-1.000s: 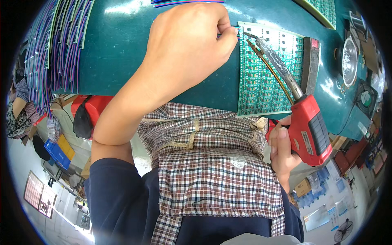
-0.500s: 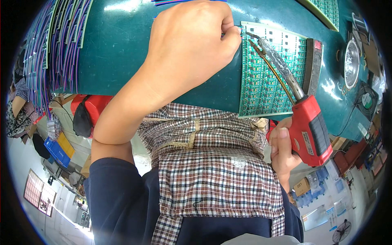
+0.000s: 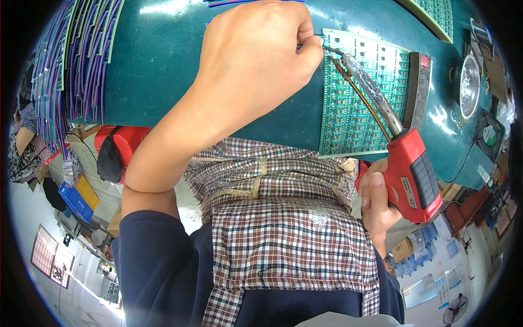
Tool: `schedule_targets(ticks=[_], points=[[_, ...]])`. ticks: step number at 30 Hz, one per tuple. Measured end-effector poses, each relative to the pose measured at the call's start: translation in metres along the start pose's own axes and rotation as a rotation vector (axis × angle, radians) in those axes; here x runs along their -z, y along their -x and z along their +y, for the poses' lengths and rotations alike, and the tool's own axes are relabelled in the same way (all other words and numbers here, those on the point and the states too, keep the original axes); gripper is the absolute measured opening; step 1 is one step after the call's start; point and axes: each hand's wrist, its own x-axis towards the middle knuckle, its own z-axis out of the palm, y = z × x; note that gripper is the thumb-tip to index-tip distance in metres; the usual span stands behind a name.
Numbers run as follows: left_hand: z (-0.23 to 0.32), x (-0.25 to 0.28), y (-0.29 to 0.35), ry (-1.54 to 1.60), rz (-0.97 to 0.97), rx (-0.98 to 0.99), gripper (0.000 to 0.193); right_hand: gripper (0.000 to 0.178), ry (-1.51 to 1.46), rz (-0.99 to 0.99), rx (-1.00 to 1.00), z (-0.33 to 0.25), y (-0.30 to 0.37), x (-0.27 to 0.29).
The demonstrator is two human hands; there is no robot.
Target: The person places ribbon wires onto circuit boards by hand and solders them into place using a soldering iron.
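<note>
Left hand (image 3: 262, 57) knuckles-up over the surface (image 3: 280, 122), thumb and finger pinching thin wires (image 3: 318, 36) beside a circuit board (image 3: 346, 109), right hand (image 3: 377, 207) lower, gripping a red soldering gun (image 3: 412, 174)

Electronics assembly workshop: red soldering gun (image 3: 407, 161) at right, green circuit-board panel (image 3: 346, 114) upper right, wired boards (image 3: 87, 65) in rows upper left.
</note>
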Motion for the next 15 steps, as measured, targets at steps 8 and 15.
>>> schedule_targets(ticks=[8,15], points=[[-0.001,-0.001,0.0,-0.014,0.007,-0.006,0.017,0.01,-0.116,0.031,-0.064,-0.008,0.003,-0.001],[0.0,-0.002,0.001,-0.03,0.029,-0.025,0.017,0.009,-0.041,-0.02,0.056,0.0,0.0,0.001]])
